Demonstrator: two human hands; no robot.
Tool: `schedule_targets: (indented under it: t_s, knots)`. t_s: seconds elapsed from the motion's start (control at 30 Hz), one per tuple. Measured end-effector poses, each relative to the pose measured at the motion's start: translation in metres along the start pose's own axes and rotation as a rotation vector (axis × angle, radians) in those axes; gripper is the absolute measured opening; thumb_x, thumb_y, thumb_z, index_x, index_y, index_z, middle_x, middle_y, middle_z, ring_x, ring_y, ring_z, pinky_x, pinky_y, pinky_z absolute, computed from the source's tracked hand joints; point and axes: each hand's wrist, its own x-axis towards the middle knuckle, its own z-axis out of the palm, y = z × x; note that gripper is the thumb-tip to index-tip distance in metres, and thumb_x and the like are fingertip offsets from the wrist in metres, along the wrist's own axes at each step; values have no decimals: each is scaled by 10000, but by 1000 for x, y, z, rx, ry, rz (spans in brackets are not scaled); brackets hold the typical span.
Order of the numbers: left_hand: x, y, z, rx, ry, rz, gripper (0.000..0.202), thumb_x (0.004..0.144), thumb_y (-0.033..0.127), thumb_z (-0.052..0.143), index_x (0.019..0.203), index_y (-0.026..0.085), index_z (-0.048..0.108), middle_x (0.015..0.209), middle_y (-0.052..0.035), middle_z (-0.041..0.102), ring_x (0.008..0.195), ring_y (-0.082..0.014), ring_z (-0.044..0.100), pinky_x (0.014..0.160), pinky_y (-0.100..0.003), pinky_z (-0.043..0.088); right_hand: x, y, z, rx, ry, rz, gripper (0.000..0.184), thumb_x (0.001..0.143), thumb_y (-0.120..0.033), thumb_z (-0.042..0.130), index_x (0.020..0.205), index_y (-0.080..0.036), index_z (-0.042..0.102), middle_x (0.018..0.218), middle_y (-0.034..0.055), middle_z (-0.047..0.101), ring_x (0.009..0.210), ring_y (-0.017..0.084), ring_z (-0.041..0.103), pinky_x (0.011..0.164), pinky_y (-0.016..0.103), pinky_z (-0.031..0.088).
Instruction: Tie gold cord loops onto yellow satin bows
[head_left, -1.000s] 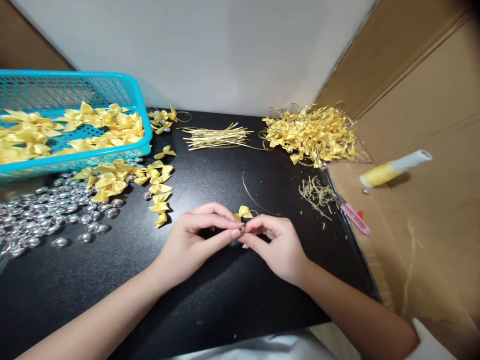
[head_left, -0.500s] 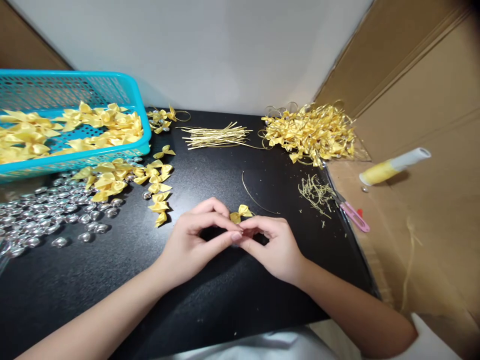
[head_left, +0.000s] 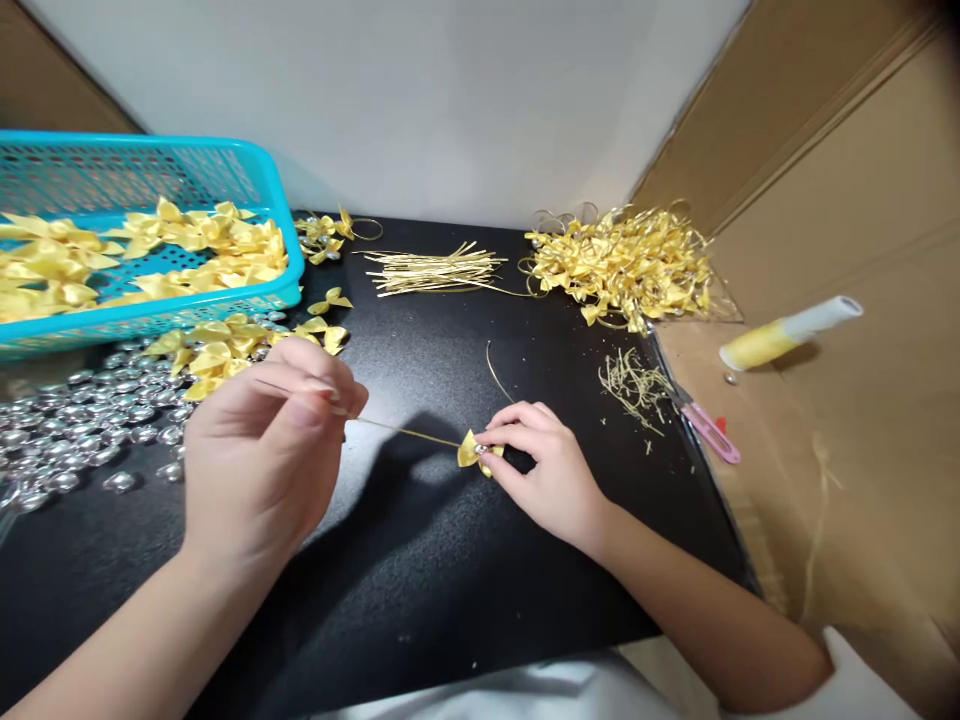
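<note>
My left hand (head_left: 266, 450) pinches the end of a thin gold wire (head_left: 409, 432), raised above the black table. The wire runs taut to the right, to a yellow ribbon bow (head_left: 467, 449). My right hand (head_left: 551, 470) grips that bow with thumb and fingertips, and a small silver bell-like bead shows at the bow's middle. Behind my right hand a curved piece of wire (head_left: 495, 368) lies on the table or comes out from the fingers; I cannot tell which. Several loose yellow bows (head_left: 221, 350) and many shiny silver beads (head_left: 97, 430) lie to the left, partly behind my left hand.
A turquoise basket (head_left: 289, 245) of yellow bows stands at the back left. Gold wire lengths (head_left: 435, 270) lie at the back middle. Finished-looking bows on wire (head_left: 622, 260) are heaped back right. Wire clippings (head_left: 634, 390) and pink-handled scissors (head_left: 709, 430) lie at the right edge, near a tube (head_left: 787, 335).
My hands were together at the bow. My left hand has moved left and up, drawing the wire out, while my right hand stays with the bow.
</note>
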Motion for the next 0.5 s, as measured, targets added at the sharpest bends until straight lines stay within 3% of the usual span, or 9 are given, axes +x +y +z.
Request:
schedule_targets:
  t_s: [0.2,0.37,0.5]
  knots:
    - [-5,-10,-5,131,-200,74,32,822,385,728,797,372,743,724,26,587,693,-145,524,644,-332,441,1,-8,-5,79,73,-91,287,745,-109,726,1015,-206,725,991,65,711,920,194,636,855,378,524]
    - [-15,-17,8,296,-478,125,76,793,188,753,810,262,759,733,6,692,686,-133,620,629,-280,483,1,-18,-7,341,88,-194,164,795,-187,742,956,-219,733,917,56,757,867,180,676,796,350,547]
    - [-21,-22,16,429,-479,200,29,789,247,765,817,252,768,748,-3,617,728,-138,594,674,-283,470,1,-20,-9,482,46,-101,59,818,-188,720,816,-234,757,774,35,761,754,167,680,711,327,557]
